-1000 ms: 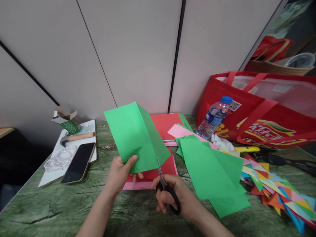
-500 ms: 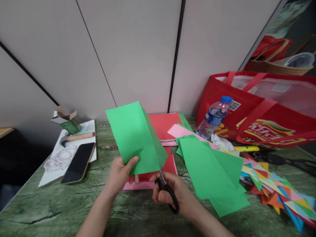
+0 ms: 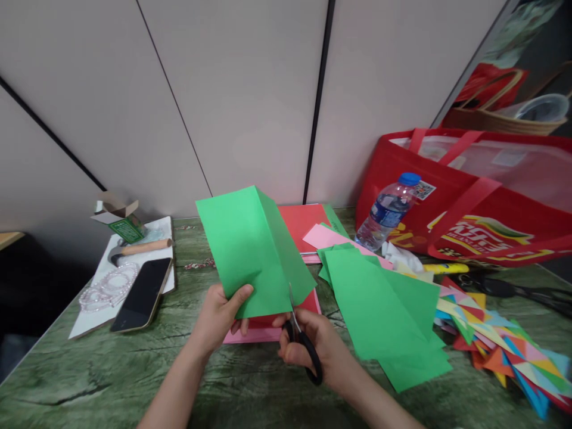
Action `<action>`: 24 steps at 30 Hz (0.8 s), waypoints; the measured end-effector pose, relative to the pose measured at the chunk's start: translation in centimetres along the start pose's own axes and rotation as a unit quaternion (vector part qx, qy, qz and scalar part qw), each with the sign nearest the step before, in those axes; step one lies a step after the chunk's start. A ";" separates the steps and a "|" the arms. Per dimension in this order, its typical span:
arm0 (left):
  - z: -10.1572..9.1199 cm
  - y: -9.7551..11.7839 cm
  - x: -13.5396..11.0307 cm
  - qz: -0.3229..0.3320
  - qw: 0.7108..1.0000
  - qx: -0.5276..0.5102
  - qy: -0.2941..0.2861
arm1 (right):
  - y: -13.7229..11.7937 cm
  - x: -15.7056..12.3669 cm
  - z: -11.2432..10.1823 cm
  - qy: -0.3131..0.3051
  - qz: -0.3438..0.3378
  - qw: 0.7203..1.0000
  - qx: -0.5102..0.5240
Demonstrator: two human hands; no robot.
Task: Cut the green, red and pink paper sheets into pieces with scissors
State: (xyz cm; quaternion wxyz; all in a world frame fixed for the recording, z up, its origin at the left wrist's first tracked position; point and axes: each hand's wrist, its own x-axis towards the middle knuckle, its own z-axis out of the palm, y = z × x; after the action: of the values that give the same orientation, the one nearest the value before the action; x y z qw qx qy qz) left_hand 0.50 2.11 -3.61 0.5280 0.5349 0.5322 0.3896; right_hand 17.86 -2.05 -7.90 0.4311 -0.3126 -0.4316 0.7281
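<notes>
My left hand [image 3: 223, 313] pinches the lower left edge of a green sheet of paper [image 3: 245, 250], thumb on top, fingers beneath. The sheet is raised off the table and has a crease down its right part. In my right hand [image 3: 313, 342] are black-handled scissors [image 3: 308, 351], fingers through the loops. Their blades point up at the sheet's lower edge, close to the crease. Red and pink paper [image 3: 254, 335] lies under the held sheet and is partly hidden by it. Several cut green pieces [image 3: 375, 298] overlap on the table to the right.
At left, a phone [image 3: 143, 295], a bead string [image 3: 111, 287], a wooden-handled tool [image 3: 145, 247] and a small box [image 3: 125, 223] rest on or by a white board. On the right stand a water bottle [image 3: 388, 211] and red bag [image 3: 473, 196], near folded coloured paper [image 3: 513, 351].
The green sheet has shifted slightly right, and its right flap has swung outward, away from the crease. Both hands keep nearly the same places and grips.
</notes>
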 end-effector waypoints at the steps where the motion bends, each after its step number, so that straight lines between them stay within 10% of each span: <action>1: 0.0 0.0 0.0 -0.001 1.000 0.001 0.000 | -0.1 0.0 0.0 0.000 0.000 1.000 -0.002; 24: 0.0 -0.1 0.0 -0.001 1.000 0.001 0.001 | 0.1 0.0 0.4 0.011 0.010 1.000 0.027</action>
State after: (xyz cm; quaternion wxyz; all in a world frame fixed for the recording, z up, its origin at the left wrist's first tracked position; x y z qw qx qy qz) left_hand 0.53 2.11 -3.67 0.5270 0.5347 0.5338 0.3891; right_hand 17.50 -2.17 -7.84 0.4370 -0.3128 -0.4042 0.7402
